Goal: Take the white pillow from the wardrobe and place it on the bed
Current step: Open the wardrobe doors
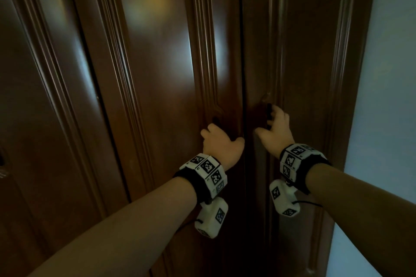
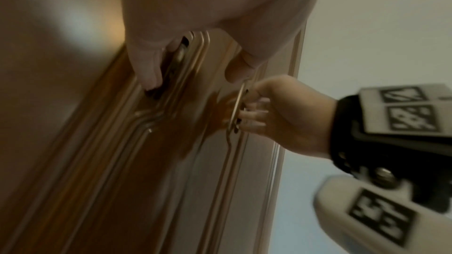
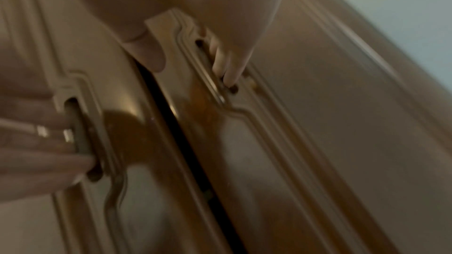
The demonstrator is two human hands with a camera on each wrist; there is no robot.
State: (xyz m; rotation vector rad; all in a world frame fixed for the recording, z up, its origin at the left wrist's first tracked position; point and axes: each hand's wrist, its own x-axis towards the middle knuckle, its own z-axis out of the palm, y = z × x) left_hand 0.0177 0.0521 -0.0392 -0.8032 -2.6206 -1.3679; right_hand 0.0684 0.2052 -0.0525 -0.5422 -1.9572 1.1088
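Observation:
A dark brown wardrobe fills the head view, its two middle doors (image 1: 157, 56) meeting at a seam (image 1: 242, 51). My left hand (image 1: 221, 141) has its fingers curled behind the left door's metal handle (image 2: 177, 59). My right hand (image 1: 273, 129) grips the right door's handle (image 1: 269, 111), fingers hooked behind the bar (image 3: 215, 86). In the right wrist view a narrow dark gap (image 3: 171, 115) shows between the two doors. The white pillow and the bed are not in view.
Another wardrobe door (image 1: 33, 96) stands to the left, with a dark fitting at its edge (image 1: 2, 159). A pale blue wall (image 1: 387, 96) runs down the right side of the wardrobe.

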